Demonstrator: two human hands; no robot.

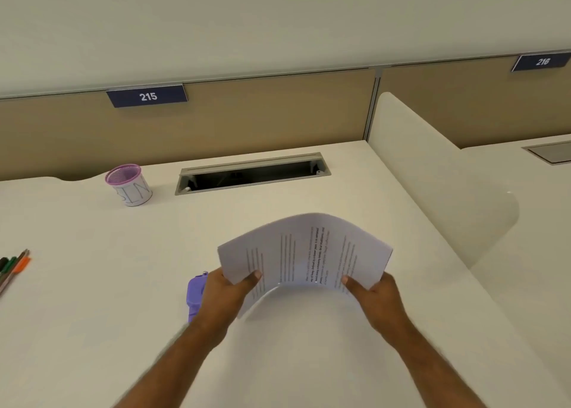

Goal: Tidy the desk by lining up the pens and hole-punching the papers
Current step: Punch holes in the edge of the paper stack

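Both hands, left (227, 290) and right (375, 295), pinch the bowed papers (304, 253) between thumb and fingers; squaring the edges first would help, the punch (195, 293) lying just behind the left fingers.

The stack of papers (304, 253) is held above the desk (92, 330), the left hand (228, 290) at its left edge and the right hand (375, 293) at its right edge. Just left of the papers, partly behind the left hand, lies the hole punch (195, 293); far left of them lie the pens (14, 267) at the desk's edge. Behind the papers sits the cable tray (251, 172), with the pen cup (129, 185) left of it.
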